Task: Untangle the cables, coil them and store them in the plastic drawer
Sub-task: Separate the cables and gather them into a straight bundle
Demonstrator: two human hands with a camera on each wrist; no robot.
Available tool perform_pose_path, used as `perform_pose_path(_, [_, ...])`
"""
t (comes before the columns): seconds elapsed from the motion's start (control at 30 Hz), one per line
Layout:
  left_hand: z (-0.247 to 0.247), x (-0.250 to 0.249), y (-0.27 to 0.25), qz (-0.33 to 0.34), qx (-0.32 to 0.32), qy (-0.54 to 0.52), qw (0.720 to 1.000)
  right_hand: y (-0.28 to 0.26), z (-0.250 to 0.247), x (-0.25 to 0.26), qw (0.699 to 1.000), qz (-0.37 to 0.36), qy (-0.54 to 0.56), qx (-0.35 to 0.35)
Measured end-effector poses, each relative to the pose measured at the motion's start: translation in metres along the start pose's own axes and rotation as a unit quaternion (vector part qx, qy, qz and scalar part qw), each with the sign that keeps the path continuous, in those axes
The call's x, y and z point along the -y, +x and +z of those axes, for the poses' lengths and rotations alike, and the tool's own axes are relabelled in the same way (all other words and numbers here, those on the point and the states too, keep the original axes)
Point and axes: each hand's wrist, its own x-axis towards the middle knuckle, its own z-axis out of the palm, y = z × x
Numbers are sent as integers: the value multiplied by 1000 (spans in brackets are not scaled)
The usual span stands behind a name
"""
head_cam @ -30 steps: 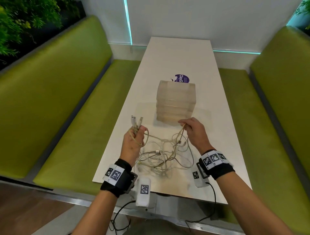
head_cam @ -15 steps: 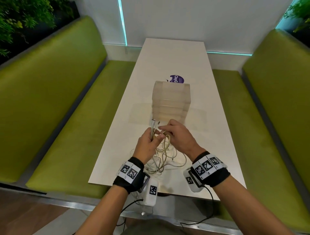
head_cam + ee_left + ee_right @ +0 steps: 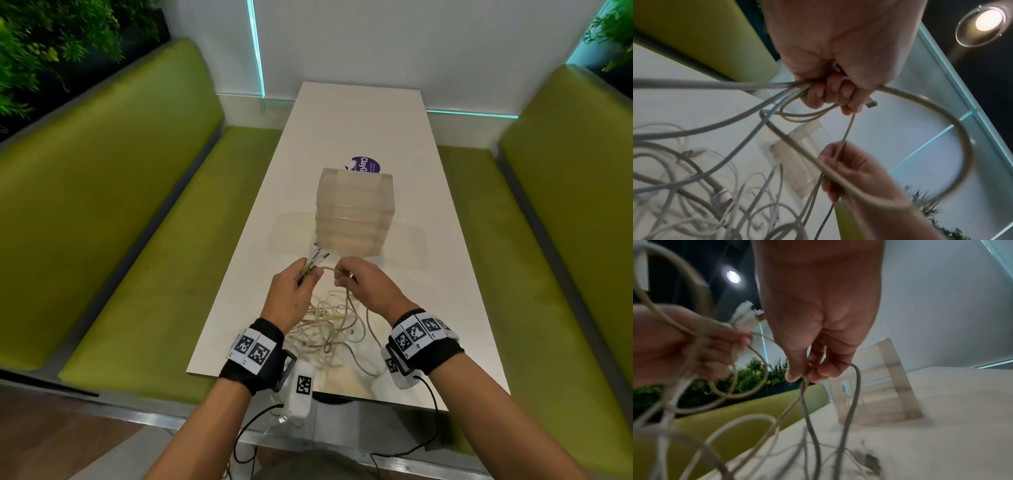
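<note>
A tangle of white and beige cables (image 3: pixel 330 325) lies on the near end of the white table (image 3: pixel 359 120). My left hand (image 3: pixel 294 291) grips a bunch of cable ends, their plugs (image 3: pixel 317 258) sticking up past the fingers (image 3: pixel 830 95). My right hand (image 3: pixel 363 284) pinches a thin beige cable (image 3: pixel 805 381) between thumb and fingers, close beside the left hand. A short span of cable (image 3: pixel 329 269) bridges the two hands. The translucent plastic drawer unit (image 3: pixel 354 210) stands just beyond them, its drawers closed.
Green bench seats (image 3: pixel 144 240) flank the table on both sides (image 3: pixel 534 274). A purple round sticker (image 3: pixel 366 164) shows behind the drawer unit. Plants (image 3: pixel 51 37) stand at the far left and right corners. The table's near edge lies under my wrists.
A second ago my hands were apart with cable stretched between them. They came together in front of the drawer unit, and now sit slightly apart again with a short cable span between.
</note>
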Motion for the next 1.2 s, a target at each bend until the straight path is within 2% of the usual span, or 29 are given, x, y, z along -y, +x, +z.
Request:
perform_pose_path(0.1, [-7,-4,-4,3,-7,-30,1000,4,5,-12,999,5,-24,-30])
perform_pose_path(0.2, [-15,-8,-5,-8,-68,-110,992,9,5,-26,998,41,-29,-35])
perform_pose_path(0.3, [-31,-15,-3,-13,-124,-147,981,12,4,-39,996,62,-24,-61])
perform_pose_path(0.43, [-38,-22,-9,-5,-158,-186,970,18,-2,-39,989,34,-77,-118])
perform_pose_path(0.6, [-45,-6,-6,-29,-198,-192,961,13,-11,-40,986,-2,-96,-137])
perform_pose_path(0.67, [-40,4,-2,-40,-175,-177,968,10,-11,-36,986,-23,-58,-156])
perform_pose_path(0.8, [-12,12,2,-39,-40,-73,996,8,-3,-15,981,-80,-50,-168])
perform_pose_path(0.87, [0,11,5,-39,0,-39,998,7,1,-4,981,-97,-68,-152])
perform_pose_path(0.97, [11,8,12,-53,17,-50,997,6,2,3,981,-115,-76,-139])
perform_pose_path(1.1, [13,9,17,-33,46,23,998,3,2,9,976,-143,-90,-141])
perform_pose_path(1.2, [7,8,16,-5,22,31,999,6,3,8,976,-139,-103,-132])
